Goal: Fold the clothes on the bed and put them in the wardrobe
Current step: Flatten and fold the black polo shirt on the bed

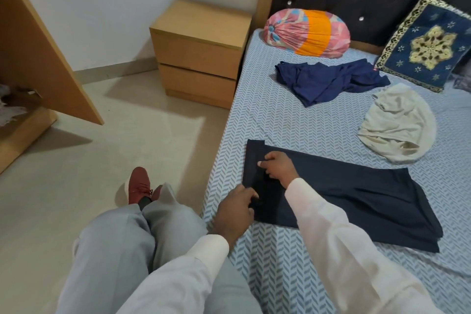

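Left hand point(234, 209) and right hand point(276, 167) are pinching the narrow end of the navy trousers point(356, 201), near and far corners, long axis running rightward across the bed point(293, 115).

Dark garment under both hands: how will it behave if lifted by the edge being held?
Likely floppy: the dark garment lies flat in thin layers and would probably drape from wherever the left hand and right hand pinch it. Probably light, since the stack sits thin on the bed sheet.
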`<state>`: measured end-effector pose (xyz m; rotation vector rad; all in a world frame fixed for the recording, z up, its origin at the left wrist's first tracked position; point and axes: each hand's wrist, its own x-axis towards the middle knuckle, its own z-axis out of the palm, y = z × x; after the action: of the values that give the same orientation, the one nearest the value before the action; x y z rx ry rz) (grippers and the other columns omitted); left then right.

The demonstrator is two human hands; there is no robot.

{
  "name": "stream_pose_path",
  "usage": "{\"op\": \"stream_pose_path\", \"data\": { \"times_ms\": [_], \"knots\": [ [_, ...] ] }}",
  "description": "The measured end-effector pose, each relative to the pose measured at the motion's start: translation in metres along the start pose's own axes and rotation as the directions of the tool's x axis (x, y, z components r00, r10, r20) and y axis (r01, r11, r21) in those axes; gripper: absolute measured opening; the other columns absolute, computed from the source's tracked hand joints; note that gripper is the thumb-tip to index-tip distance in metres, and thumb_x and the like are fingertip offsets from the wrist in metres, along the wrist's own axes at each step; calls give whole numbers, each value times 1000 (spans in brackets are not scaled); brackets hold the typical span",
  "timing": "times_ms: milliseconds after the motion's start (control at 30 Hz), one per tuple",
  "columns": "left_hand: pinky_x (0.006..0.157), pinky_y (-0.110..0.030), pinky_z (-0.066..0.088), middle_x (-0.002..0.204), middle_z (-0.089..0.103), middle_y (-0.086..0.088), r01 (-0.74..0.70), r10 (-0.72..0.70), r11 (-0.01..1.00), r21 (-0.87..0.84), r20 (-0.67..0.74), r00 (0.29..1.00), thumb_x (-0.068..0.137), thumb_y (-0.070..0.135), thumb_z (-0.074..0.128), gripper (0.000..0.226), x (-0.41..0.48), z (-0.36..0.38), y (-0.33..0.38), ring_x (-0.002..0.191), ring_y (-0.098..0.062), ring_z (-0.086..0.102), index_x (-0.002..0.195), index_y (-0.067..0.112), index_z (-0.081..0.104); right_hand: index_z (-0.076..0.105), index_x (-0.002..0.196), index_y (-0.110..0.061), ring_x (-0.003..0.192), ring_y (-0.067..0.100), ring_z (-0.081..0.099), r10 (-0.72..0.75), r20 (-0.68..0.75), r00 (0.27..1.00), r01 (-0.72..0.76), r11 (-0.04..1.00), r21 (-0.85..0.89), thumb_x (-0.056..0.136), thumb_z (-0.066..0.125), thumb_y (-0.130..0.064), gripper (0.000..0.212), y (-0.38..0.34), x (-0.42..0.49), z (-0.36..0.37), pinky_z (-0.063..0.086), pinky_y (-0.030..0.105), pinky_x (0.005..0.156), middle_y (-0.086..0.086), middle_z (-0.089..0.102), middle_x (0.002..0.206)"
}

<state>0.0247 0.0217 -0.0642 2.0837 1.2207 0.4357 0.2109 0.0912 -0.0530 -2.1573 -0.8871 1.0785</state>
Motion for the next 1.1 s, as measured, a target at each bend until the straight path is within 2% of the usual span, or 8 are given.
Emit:
{"op": "stream_pose_path", "data": {
  "times_ms": [167, 333, 533, 633, 800, 900, 1000, 1100],
  "knots": [
    [80, -40, 48, 114, 51, -6, -208, 173, 962, 175, 197, 965, 91, 7, 48, 39, 1, 17, -3, 109, -23, 48, 127, 17, 59, 58, 82, -23, 67, 20, 70, -11, -24, 1000, 7, 985, -174, 73, 78, -19, 22, 11, 13, -5, 60, 47, 78, 1, 69, 78],
    [80, -39, 49, 112, 53, -8, -248, 220, 955, 164, 171, 960, 94, 8, 48, 37, 1, 21, -10, 107, -24, 51, 130, 15, 59, 57, 79, -24, 71, 23, 71, -7, -79, 997, -7, 986, -169, 72, 71, -19, 16, 8, 6, -7, 60, 46, 77, 2, 70, 76],
    [58, -18, 32, 86, 59, -1, -369, 353, 912, 180, 117, 928, 74, 4, 75, 36, 0, 26, -8, 77, -19, 59, 108, 15, 71, 57, 77, -23, 73, 24, 70, 18, -128, 992, -34, 991, -129, 69, 66, -28, 13, 8, 1, -10, 61, 45, 75, 2, 69, 82],
    [68, -27, 40, 101, 60, -9, -378, 357, 911, 167, 144, 923, 89, 11, 61, 34, 0, 29, -11, 95, -26, 58, 123, 11, 65, 54, 83, -22, 71, 24, 70, 22, -113, 993, -44, 979, -201, 73, 66, -31, 18, 7, -4, -12, 60, 43, 76, 1, 68, 83],
    [81, -23, 40, 112, 58, -2, -257, 251, 962, 88, 75, 965, 94, 48, 51, 51, 0, 27, -4, 105, -17, 53, 132, 15, 59, 52, 106, -20, 94, 22, 59, -180, -144, 973, 112, 916, -386, 84, 66, -32, 29, 0, -4, -14, 45, 33, 75, 1, 59, 106],
    [79, -23, 41, 113, 52, -1, -212, 208, 971, 111, 46, 977, 94, 45, 52, 49, 2, 24, -9, 107, -17, 50, 135, 18, 56, 53, 128, -23, 116, 25, 51, -293, 76, 953, 291, 815, -501, 93, 60, -31, 36, -6, 3, -3, 47, 40, 91, 4, 53, 124],
    [80, -32, 47, 112, 50, -1, -324, 306, 914, 245, 107, 946, 90, 46, 56, 47, 3, 24, -12, 103, -20, 48, 128, 20, 63, 42, 142, -23, 131, 32, 34, -259, 137, 956, 287, 734, -616, 97, 54, -34, 48, -10, 11, 4, 41, 48, 102, 8, 39, 140],
    [81, -38, 50, 116, 50, 1, -325, 330, 895, 304, 38, 943, 88, 48, 56, 44, 4, 24, -5, 102, -20, 48, 119, 19, 68, 43, 138, -23, 130, 34, 38, -260, 70, 963, 240, 708, -664, 96, 51, -41, 46, -17, 13, 6, 36, 52, 103, 8, 39, 139]
  ]
}}
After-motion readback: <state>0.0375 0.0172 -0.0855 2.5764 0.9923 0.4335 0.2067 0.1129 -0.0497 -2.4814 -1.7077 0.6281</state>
